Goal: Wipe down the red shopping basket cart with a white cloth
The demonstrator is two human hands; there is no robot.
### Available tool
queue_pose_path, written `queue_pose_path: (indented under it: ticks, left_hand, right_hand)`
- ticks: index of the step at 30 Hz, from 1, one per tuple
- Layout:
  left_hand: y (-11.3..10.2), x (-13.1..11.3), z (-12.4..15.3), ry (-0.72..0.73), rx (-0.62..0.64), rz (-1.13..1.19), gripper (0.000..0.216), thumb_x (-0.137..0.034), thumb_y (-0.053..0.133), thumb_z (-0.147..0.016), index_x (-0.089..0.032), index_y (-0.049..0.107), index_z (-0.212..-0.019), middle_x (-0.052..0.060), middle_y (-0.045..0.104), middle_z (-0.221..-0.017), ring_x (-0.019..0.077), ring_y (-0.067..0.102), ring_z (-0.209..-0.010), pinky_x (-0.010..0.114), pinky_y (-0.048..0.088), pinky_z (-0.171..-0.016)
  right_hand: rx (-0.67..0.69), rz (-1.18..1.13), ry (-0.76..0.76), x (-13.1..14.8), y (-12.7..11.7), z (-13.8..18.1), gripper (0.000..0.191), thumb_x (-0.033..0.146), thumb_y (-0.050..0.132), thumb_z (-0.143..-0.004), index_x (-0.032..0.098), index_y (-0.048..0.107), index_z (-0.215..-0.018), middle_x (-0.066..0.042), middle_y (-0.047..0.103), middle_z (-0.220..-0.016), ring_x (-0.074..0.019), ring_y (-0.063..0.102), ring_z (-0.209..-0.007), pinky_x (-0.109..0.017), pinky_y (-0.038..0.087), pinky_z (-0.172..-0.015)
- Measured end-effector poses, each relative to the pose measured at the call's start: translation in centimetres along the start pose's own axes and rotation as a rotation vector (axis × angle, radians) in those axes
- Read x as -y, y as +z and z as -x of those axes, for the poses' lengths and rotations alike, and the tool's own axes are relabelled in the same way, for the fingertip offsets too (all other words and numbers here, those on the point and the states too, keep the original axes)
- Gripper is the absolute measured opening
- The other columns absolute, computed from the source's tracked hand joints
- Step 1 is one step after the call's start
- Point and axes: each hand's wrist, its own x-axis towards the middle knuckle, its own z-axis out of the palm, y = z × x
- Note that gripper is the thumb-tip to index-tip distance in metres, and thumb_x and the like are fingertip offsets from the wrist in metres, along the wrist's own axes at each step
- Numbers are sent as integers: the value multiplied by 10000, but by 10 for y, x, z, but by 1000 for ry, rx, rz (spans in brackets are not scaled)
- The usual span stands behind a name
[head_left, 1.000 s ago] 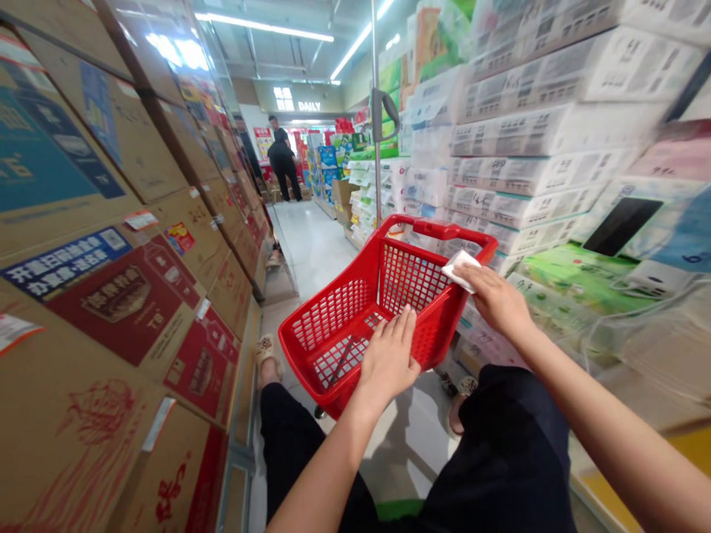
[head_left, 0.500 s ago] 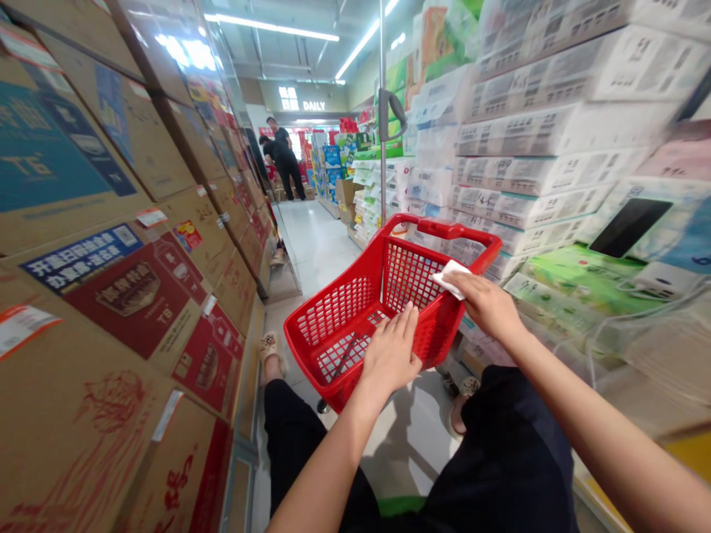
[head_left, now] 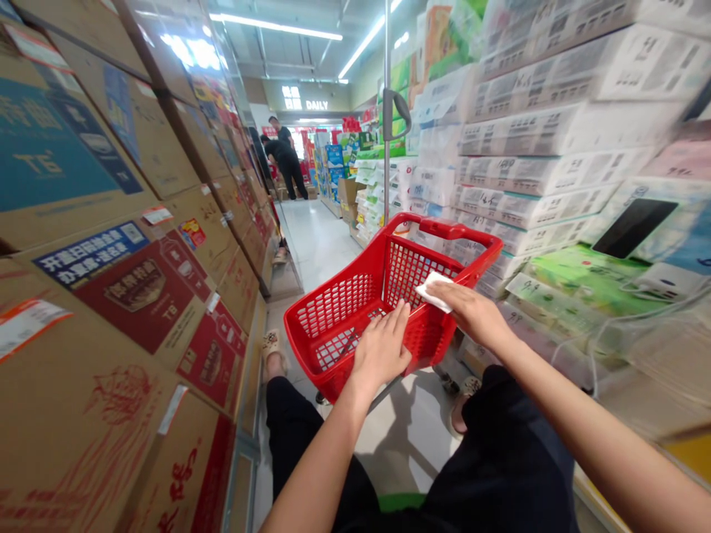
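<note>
right hand (head_left: 469, 309), grip pinching a white wipe (head_left: 434, 290), seemingly wipes the near edge of the red basket (head_left: 429, 334); left hand (head_left: 382, 349), unclenched, rests there. next stroke likely needs bracing.

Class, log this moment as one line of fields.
left hand: open, resting on basket | right hand: holding cloth against basket | phone: among packs, right side

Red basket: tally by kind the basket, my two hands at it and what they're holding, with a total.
Basket: 1
Hands: 2, left hand and right hand
White wipe: 1, in the right hand
Total: 4
</note>
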Motion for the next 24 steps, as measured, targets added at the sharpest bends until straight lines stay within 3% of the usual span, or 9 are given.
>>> queue_pose_path:
  ticks: [2,4,10,12,15,20,24]
  left_hand:
    - [0,1,0,-9,-15,5,924,-219,558,-824,-95,134,-1636,151,277,-1695,245,415,-1501,383,361,-1219]
    - [0,1,-1,-27,-36,2,978,-193,564,-808,-77,63,-1640,171,274,-1693,248,395,-1515,370,369,-1211]
    - [-4,3,5,-104,-40,-35,1089,-188,607,-794,-145,-66,-1650,186,152,-1722,310,485,-1449,391,452,-1134]
    - [-6,6,9,-130,-42,-46,1070,-194,603,-815,-151,-61,-1654,183,146,-1724,306,509,-1428,384,459,-1123]
    - [-10,12,15,-150,-45,-46,1046,-218,598,-836,-135,-48,-1655,182,210,-1711,300,529,-1409,376,468,-1113]
    - [-9,17,14,-104,-22,2,944,-244,579,-865,-121,76,-1654,151,464,-1602,266,570,-1371,378,471,-1123]
    - [-7,17,15,-78,-10,24,831,-263,574,-874,-148,237,-1624,114,457,-1613,246,563,-1380,377,469,-1142]
  right_hand:
    - [-42,46,57,-19,-8,-2,564,93,465,-983,267,518,-1517,-69,583,-1517,-230,521,-1425,-460,454,-1190]
    - [-84,81,95,-20,-7,-2,565,91,476,-974,247,520,-1515,-89,589,-1508,-249,519,-1427,-492,458,-1185]
    - [-33,-6,-21,64,25,6,645,85,458,-986,276,383,-1597,-72,536,-1557,-219,502,-1441,-465,452,-1200]
    - [12,-52,-77,80,29,5,654,94,450,-997,282,341,-1614,-62,503,-1584,-203,482,-1455,-442,451,-1201]
    - [33,-50,-97,64,21,1,618,108,446,-1004,283,385,-1593,-55,525,-1570,-203,483,-1454,-439,452,-1197]
    - [-65,106,73,11,-5,-10,516,115,457,-986,215,532,-1486,-110,607,-1486,-266,535,-1406,-479,470,-1159]
    - [-29,166,99,20,-11,-23,348,168,489,-984,189,636,-1299,-129,708,-1298,-283,615,-1272,-432,528,-1058]
